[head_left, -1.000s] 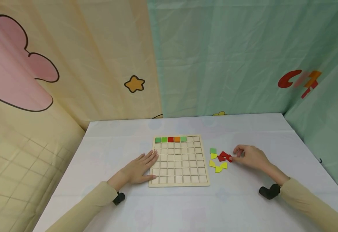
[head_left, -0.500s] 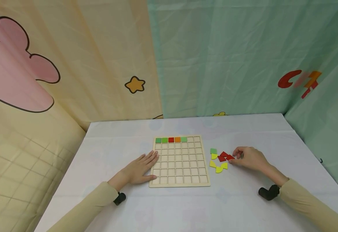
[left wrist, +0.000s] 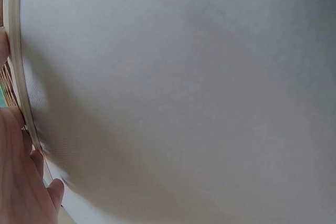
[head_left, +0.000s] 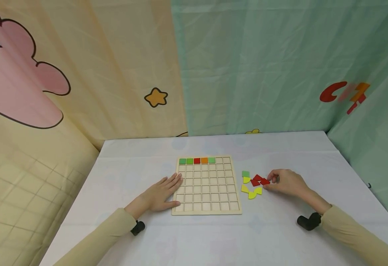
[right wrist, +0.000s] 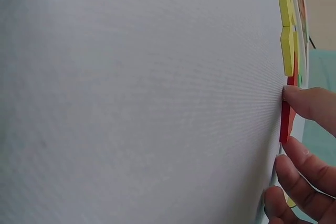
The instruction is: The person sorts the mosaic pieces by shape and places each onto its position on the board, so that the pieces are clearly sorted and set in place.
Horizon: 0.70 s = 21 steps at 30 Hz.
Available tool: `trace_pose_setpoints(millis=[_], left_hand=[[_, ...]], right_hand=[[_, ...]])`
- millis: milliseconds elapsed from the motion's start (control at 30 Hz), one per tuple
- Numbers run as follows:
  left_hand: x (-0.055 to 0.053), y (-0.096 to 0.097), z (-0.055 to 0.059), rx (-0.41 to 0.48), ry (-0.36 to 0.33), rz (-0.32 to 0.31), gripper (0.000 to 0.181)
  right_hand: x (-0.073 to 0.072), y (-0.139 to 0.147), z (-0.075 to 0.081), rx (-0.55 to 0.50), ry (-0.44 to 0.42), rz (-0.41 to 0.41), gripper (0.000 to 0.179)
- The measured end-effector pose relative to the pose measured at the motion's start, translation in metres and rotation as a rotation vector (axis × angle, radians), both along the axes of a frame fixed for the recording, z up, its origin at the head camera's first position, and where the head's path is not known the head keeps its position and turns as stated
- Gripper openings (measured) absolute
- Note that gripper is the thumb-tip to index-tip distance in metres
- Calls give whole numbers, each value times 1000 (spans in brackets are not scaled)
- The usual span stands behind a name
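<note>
In the head view a wooden grid board (head_left: 207, 212) lies on the table, its far row holding green, red and orange square tiles. My left hand (head_left: 160, 194) rests flat on the board's left edge, fingers spread; the left wrist view catches part of that hand (left wrist: 23, 174) beside the board's rim (left wrist: 18, 72). To the right of the board, my right hand (head_left: 288, 181) pinches the nearest red tile (head_left: 265, 181) of a small cluster. Up close in the right wrist view, thumb and index finger meet opposite ends of this red tile (right wrist: 285, 121), which is low at the tablecloth.
Beside the red tiles lie several yellow quarter-round pieces (head_left: 252, 195) and one light green square (head_left: 245, 173). A white cloth covers the table (head_left: 213, 240). Printed curtains (head_left: 263, 66) stand behind and at both sides. A black wrist camera (head_left: 309, 221) hangs under my right sleeve.
My right hand has lowered slightly, and its thumb has shifted along the near side of the red tile. The left hand stays on the board.
</note>
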<state>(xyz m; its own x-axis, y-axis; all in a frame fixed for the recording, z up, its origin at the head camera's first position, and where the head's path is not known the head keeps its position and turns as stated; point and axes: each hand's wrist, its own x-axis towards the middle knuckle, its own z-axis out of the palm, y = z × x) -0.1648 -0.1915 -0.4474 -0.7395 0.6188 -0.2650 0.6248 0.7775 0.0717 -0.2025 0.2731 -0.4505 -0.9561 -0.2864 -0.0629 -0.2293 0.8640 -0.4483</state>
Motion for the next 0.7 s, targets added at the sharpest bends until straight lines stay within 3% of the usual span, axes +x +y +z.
trace_pose_setpoints(millis=[700], left_hand=[[3, 2, 4, 3, 10, -13, 83]], right_hand=[[-3, 3, 5, 14, 23, 24, 22]])
